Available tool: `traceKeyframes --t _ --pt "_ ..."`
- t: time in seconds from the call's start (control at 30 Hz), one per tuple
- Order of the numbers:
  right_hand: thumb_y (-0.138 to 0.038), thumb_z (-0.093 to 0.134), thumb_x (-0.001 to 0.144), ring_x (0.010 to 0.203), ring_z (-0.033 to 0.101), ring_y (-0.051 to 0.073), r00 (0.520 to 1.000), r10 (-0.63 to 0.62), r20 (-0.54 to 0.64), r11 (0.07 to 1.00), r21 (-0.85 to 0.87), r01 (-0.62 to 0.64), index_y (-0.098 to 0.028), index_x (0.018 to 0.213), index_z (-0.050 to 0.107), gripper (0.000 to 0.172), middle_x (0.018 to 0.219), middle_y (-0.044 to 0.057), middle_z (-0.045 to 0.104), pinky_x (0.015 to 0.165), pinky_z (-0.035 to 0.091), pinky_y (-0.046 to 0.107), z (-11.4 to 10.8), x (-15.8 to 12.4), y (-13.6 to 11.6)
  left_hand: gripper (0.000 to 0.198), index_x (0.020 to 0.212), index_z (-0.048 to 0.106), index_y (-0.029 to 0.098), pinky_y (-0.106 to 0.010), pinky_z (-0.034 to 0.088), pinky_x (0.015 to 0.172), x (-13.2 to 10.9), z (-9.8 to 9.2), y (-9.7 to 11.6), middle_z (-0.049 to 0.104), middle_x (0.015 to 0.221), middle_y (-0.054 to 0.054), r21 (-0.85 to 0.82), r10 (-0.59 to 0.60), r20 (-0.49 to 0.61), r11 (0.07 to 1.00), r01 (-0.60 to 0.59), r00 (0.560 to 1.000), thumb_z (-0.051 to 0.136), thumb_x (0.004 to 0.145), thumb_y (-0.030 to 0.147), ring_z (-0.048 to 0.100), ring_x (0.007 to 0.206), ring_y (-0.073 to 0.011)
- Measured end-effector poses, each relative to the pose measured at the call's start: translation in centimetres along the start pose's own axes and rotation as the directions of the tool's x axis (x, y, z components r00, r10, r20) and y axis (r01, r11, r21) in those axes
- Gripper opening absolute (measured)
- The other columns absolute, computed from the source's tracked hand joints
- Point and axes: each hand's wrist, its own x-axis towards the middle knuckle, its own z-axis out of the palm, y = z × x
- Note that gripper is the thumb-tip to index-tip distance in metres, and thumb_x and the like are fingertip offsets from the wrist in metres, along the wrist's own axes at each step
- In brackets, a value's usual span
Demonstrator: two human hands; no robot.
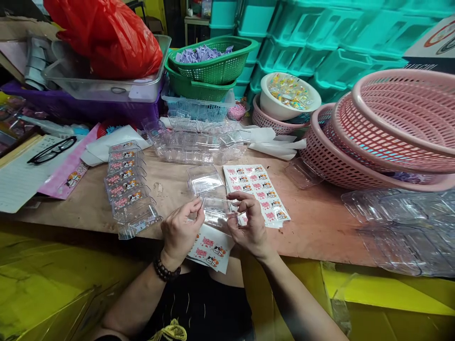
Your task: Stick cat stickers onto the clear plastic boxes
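In front of me, at the table's edge, a clear plastic case [215, 204] lies between my two hands. My left hand [182, 229] pinches its left edge between thumb and forefinger. Thumb and fingers of my right hand [250, 223] close on the right edge. A second clear tray [205, 181] lies just behind it. Below my hands, a sheet of cartoon cat stickers [215, 248] overhangs the edge. A stack of similar sticker sheets [267, 192] lies beside my right hand. To the left, a row of overlapping clear cases [124, 182] carries these stickers on several pieces.
Clear plastic trays [199, 144] stand across the back, and more [408, 232] lie at right. Pink baskets [359, 163], a white bowl [265, 92] and green baskets [216, 66] line the rear. Glasses [52, 149] rest on paper at left.
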Motion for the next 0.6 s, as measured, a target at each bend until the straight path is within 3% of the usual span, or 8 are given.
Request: traceKeyframes --t 0.1,0.17,0.23,0.3,0.37,0.4,0.6 --pt "0.0 0.049 0.077 0.109 0.059 0.023 1.0 -0.01 0.024 0.998 0.068 0.008 -0.027 0.093 0.035 0.034 0.115 0.009 0.055 0.087 0.053 0.045 -0.1 -0.6 0.6 0.012 0.092 0.071 0.02 -0.025 0.051 0.058 -0.1 -0.9 0.1 0.079 0.096 -0.004 -0.028 -0.099 0.152 0.994 0.105 0.983 0.068 0.083 0.025 0.065 0.057 -0.0133" --pt "0.0 0.049 0.076 0.108 0.059 0.023 0.998 -0.047 0.041 0.996 0.078 0.043 -0.027 0.094 0.035 0.035 0.113 0.008 0.055 0.086 0.054 0.045 -0.1 -1.1 1.0 0.027 0.107 0.07 0.02 -0.024 0.047 0.054 -0.2 -1.8 -0.1 0.076 0.083 -0.001 -0.044 -0.157 0.309 0.983 0.179 0.938 0.07 0.081 0.029 0.053 0.047 -0.0101" --pt "0.0 0.049 0.075 0.107 0.06 0.023 0.996 -0.083 0.038 0.993 0.084 0.08 -0.027 0.094 0.036 0.036 0.112 0.007 0.055 0.086 0.054 0.044 0.0 -1.5 1.2 0.046 0.124 0.065 0.021 -0.023 0.043 0.052 -0.1 -2.5 -0.5 0.067 0.069 0.003 -0.076 -0.194 0.483 0.962 0.262 0.854 0.071 0.08 0.034 0.047 0.047 -0.0097" --pt "0.0 0.05 0.075 0.106 0.06 0.022 0.995 -0.098 0.031 0.99 0.102 0.095 -0.027 0.094 0.037 0.035 0.111 0.007 0.055 0.086 0.053 0.044 0.0 -1.7 1.3 0.061 0.138 0.056 0.02 -0.022 0.038 0.049 0.1 -2.9 -1.0 0.055 0.058 0.006 -0.121 -0.201 0.647 0.925 0.359 0.735 0.07 0.082 0.041 0.044 0.048 -0.0103" --pt "0.001 0.049 0.076 0.106 0.06 0.022 0.995 -0.09 0.036 0.988 0.133 0.085 -0.027 0.095 0.038 0.036 0.113 0.007 0.054 0.087 0.053 0.044 -0.1 -1.9 1.3 0.071 0.145 0.047 0.018 -0.021 0.032 0.046 0.4 -3.0 -1.6 0.043 0.053 0.009 -0.165 -0.177 0.758 0.879 0.448 0.627 0.067 0.084 0.049 0.039 0.047 -0.0104" --pt "0.001 0.05 0.077 0.107 0.059 0.022 0.995 -0.081 0.051 0.986 0.15 0.073 -0.027 0.096 0.038 0.036 0.114 0.007 0.054 0.088 0.053 0.044 -0.1 -1.9 1.3 0.074 0.146 0.046 0.017 -0.021 0.028 0.045 0.5 -2.9 -1.8 0.04 0.052 0.009 -0.189 -0.16 0.787 0.857 0.479 0.596 0.066 0.085 0.052 0.036 0.047 -0.0101" --pt "-0.007 0.054 0.083 0.116 0.057 0.022 0.983 0.008 0.183 0.98 0.196 -0.044 -0.027 0.103 0.041 0.031 0.128 0.009 0.048 0.097 0.051 0.046 -1.4 -1.9 0.6 0.071 0.137 0.052 0.014 -0.021 0.015 0.043 0.5 -1.9 -2.6 0.033 0.051 0.01 -0.306 -0.113 0.825 0.734 0.607 0.553 0.068 0.083 0.057 0.025 0.045 -0.0073"
